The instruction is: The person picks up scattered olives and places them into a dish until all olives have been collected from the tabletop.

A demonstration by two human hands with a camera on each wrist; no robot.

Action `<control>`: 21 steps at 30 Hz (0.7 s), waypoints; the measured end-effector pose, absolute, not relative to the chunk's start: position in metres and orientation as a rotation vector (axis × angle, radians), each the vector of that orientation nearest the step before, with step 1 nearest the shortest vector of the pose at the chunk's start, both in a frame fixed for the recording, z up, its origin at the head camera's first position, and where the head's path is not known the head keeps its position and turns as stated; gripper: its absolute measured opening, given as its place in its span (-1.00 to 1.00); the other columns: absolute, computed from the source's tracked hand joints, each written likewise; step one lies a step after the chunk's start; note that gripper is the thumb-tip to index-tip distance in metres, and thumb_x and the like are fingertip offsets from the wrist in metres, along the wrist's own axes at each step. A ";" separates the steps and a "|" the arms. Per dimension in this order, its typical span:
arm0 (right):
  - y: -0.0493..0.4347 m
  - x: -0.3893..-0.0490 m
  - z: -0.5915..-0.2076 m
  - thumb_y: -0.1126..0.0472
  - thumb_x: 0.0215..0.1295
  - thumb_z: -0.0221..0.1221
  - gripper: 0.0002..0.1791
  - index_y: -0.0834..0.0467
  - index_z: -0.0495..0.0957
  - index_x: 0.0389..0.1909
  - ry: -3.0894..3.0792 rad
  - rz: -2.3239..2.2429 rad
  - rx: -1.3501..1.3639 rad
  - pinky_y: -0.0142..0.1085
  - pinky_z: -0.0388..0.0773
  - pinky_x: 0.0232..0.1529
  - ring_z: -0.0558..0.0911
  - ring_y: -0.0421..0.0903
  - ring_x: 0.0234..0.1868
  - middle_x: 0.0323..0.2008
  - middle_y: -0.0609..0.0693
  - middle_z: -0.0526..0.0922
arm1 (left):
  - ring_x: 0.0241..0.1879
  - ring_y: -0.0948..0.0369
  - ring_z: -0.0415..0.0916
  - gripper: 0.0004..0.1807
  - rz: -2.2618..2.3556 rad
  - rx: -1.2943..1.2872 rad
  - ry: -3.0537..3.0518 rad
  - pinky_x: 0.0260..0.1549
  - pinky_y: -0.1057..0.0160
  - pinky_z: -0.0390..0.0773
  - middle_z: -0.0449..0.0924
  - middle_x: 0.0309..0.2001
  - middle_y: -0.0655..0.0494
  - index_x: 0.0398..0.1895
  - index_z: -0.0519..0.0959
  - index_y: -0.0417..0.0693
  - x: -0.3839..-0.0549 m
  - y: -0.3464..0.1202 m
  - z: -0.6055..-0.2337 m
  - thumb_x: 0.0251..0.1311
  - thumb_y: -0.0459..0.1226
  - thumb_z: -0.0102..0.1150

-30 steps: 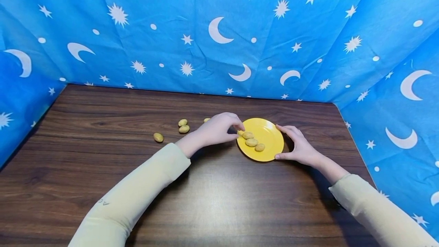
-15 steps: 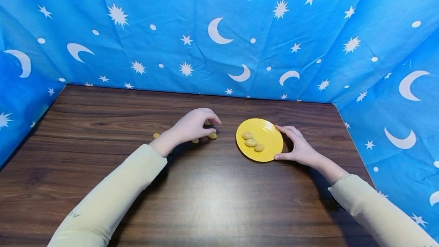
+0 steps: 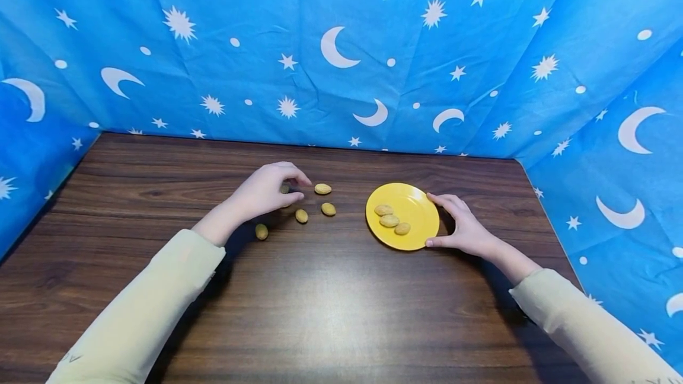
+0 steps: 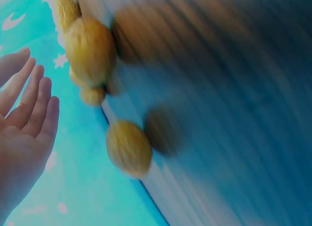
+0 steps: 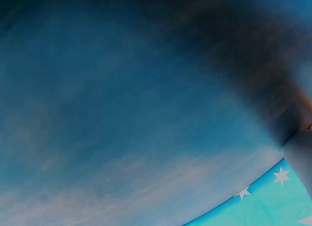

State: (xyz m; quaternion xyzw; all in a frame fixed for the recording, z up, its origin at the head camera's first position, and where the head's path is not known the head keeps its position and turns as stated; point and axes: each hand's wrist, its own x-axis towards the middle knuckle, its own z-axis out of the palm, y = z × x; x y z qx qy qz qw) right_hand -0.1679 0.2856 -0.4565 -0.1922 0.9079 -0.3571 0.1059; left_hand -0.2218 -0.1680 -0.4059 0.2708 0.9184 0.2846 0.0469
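Observation:
My left hand (image 3: 267, 193) hovers over the table at left of centre, fingers loosely bent and apart from the thumb. It pinches nothing. Partly hidden beneath it is a yellow-brown oval, nut-like piece (image 3: 285, 188). Other such pieces lie just right of and below the hand, among them one piece (image 3: 322, 189) and another piece (image 3: 328, 209). In the left wrist view, the left hand (image 4: 29, 118) has extended fingers beside a large-looking piece (image 4: 91, 50). My right hand (image 3: 464, 227) grips the rim of the yellow plate (image 3: 421, 218), which bears three similar pieces (image 3: 389, 221).
The dark wood-grain table (image 3: 341, 301) meets a blue star-and-moon cloth (image 3: 267, 64) at its back and sides. Bare tabletop separates the loose pieces from the plate. The right wrist view shows mostly blurred tabletop (image 5: 122, 113).
My left hand has moved left, from the plate's left edge to above the loose pieces, uncovering several of them. My right hand and the plate have stayed in place.

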 end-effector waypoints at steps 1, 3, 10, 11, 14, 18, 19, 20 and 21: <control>0.286 -0.168 -0.457 0.13 0.15 0.59 0.10 0.19 0.19 0.64 2.675 -1.052 -0.567 0.41 0.19 0.48 0.25 0.30 0.47 0.45 0.30 0.30 | 0.08 0.01 0.65 -0.75 0.865 0.819 2.808 0.14 -0.08 0.63 0.74 0.07 -0.06 0.06 0.74 -0.10 -0.222 -0.172 -0.405 0.34 -0.35 0.41; 0.286 -0.168 -0.457 0.13 0.15 0.59 0.10 0.20 0.19 0.64 2.678 -1.051 -0.569 0.41 0.19 0.47 0.25 0.30 0.47 0.45 0.30 0.30 | 0.09 0.00 0.65 -0.75 0.860 0.803 2.821 0.14 -0.10 0.62 0.73 0.08 -0.07 0.07 0.74 -0.09 -0.221 -0.179 -0.405 0.35 -0.36 0.39; 0.287 -0.169 -0.458 0.12 0.14 0.59 0.11 0.19 0.19 0.64 2.680 -1.044 -0.570 0.42 0.19 0.47 0.25 0.30 0.47 0.45 0.30 0.30 | 0.09 -0.05 0.64 -0.76 0.890 0.711 2.843 0.19 -0.17 0.59 0.73 0.08 -0.12 0.08 0.73 -0.13 -0.213 -0.205 -0.398 0.38 -0.37 0.35; 0.287 -0.169 -0.458 0.12 0.14 0.59 0.11 0.19 0.19 0.64 2.681 -1.044 -0.572 0.42 0.19 0.47 0.25 0.30 0.47 0.45 0.30 0.30 | 0.09 -0.05 0.64 -0.75 0.892 0.702 2.844 0.21 -0.18 0.58 0.73 0.08 -0.12 0.08 0.72 -0.14 -0.212 -0.209 -0.397 0.38 -0.37 0.36; 0.287 -0.170 -0.458 0.12 0.13 0.60 0.11 0.19 0.19 0.64 2.683 -1.044 -0.575 0.42 0.19 0.48 0.25 0.30 0.47 0.45 0.30 0.30 | 0.10 -0.06 0.64 -0.74 0.889 0.681 2.846 0.23 -0.20 0.57 0.74 0.08 -0.14 0.09 0.71 -0.16 -0.209 -0.219 -0.395 0.37 -0.37 0.36; 0.287 -0.170 -0.459 0.12 0.13 0.60 0.11 0.19 0.20 0.64 2.684 -1.047 -0.576 0.41 0.19 0.48 0.25 0.30 0.47 0.44 0.30 0.31 | 0.11 -0.08 0.64 -0.71 0.873 0.659 2.839 0.23 -0.23 0.56 0.73 0.09 -0.16 0.12 0.71 -0.18 -0.206 -0.231 -0.394 0.36 -0.36 0.37; 0.287 -0.170 -0.459 0.13 0.13 0.60 0.11 0.19 0.20 0.64 2.684 -1.048 -0.576 0.41 0.19 0.48 0.25 0.30 0.47 0.44 0.30 0.31 | 0.11 -0.08 0.64 -0.71 0.865 0.652 2.837 0.23 -0.23 0.57 0.73 0.09 -0.16 0.12 0.70 -0.17 -0.205 -0.233 -0.394 0.36 -0.35 0.38; 0.287 -0.170 -0.459 0.13 0.13 0.60 0.11 0.19 0.20 0.64 2.684 -1.049 -0.576 0.41 0.19 0.48 0.25 0.30 0.47 0.44 0.30 0.31 | 0.12 -0.08 0.64 -0.70 0.860 0.648 2.835 0.22 -0.23 0.57 0.73 0.09 -0.16 0.12 0.70 -0.17 -0.203 -0.236 -0.394 0.36 -0.35 0.38; 0.287 -0.170 -0.459 0.13 0.13 0.60 0.11 0.19 0.20 0.64 2.683 -1.050 -0.575 0.40 0.19 0.48 0.25 0.30 0.47 0.44 0.30 0.31 | 0.12 -0.08 0.64 -0.69 0.852 0.645 2.833 0.21 -0.23 0.58 0.73 0.09 -0.16 0.13 0.70 -0.17 -0.202 -0.238 -0.394 0.35 -0.35 0.39</control>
